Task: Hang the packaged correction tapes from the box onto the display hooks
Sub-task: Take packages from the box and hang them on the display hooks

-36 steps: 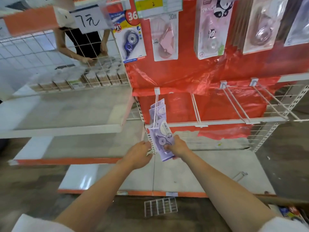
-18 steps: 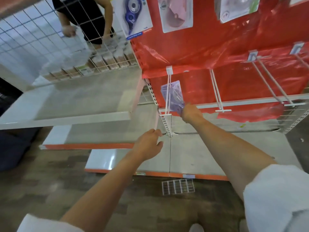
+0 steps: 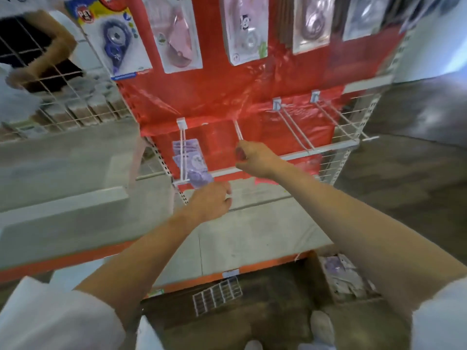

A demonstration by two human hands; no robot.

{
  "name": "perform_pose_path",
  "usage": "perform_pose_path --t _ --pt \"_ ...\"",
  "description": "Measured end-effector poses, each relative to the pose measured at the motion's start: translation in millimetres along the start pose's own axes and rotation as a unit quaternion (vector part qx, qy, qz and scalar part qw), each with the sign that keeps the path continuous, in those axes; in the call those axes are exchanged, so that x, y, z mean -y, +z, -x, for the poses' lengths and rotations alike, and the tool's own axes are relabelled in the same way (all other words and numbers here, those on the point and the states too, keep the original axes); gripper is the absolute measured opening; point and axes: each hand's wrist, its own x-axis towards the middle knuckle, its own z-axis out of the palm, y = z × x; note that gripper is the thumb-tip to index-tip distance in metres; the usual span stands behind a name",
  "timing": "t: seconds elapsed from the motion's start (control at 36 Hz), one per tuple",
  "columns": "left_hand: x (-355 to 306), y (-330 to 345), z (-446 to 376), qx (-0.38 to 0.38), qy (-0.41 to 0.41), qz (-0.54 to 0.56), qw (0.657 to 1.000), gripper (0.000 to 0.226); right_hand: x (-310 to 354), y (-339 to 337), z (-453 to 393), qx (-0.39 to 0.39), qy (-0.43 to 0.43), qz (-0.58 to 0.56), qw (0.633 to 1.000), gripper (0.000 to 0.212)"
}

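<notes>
Now we move our right hand off the tapes to pinch the next hook, left hand loosely curled, holding nothing.

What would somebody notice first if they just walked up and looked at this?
Probably the bright red backing sheet covering the middle of the rack, with packaged correction tapes hanging along the top. Next, the purple packs on the lower left hook, with the left hand just below them and the right hand at the next hook.
</notes>
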Motion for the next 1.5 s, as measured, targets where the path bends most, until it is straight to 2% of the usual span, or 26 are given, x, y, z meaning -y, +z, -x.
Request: perform_pose_path --t 0.14,0.33,0.44,0.61,0.72,0.83,1.08,1.22,1.36,1.5 --pt "-63.8 6.3 -27.1 0.004 0.107 -0.008 0.994 0.025 -54.5 -35.4 51.4 -0.029 0.079 0.021 0.996 0.038" --pt "-150.0 24.0 -59.3 0.016 0.212 -0.002 0.977 0.024 -131.8 -61.0 123.6 -0.067 0.184 -0.002 0.981 0.032" --pt "-197.1 46.6 -72.4 0.062 0.244 0.003 0.968 0.022 -174.3 -61.1 162.9 -0.076 0.24 -0.01 0.968 0.033" --pt "-263.7 100.9 -87.1 0.136 0.288 -0.034 0.947 0.024 -244.6 -37.7 220.9 -0.051 0.328 -0.046 0.942 0.037" --pt "-309.0 139.0 -98.6 0.185 0.285 -0.045 0.939 0.04 -302.9 -14.3 255.6 -0.024 0.38 -0.086 0.921 0.034" --pt "-345.5 182.7 -114.2 0.216 0.28 -0.056 0.934 0.024 -361.9 6.8 281.5 -0.001 0.415 -0.126 0.901 0.037" --pt "-399.3 258.6 -152.4 0.262 0.201 -0.042 0.943 0.022 -474.7 58.8 314.0 0.035 0.473 -0.191 0.859 0.033" --pt "-404.1 293.2 -167.4 0.266 0.177 -0.061 0.945 0.021 -524.1 84.0 306.2 0.074 0.487 -0.193 0.849 0.033" --pt "-397.1 329.2 -180.9 0.278 0.144 -0.059 0.948 0.026 -553.4 114.4 294.8 0.078 0.497 -0.207 0.839 0.035" --pt "-386.5 379.4 -198.3 0.294 0.116 -0.041 0.948 0.016 -584.8 159.1 292.7 0.102 0.506 -0.214 0.829 0.038"
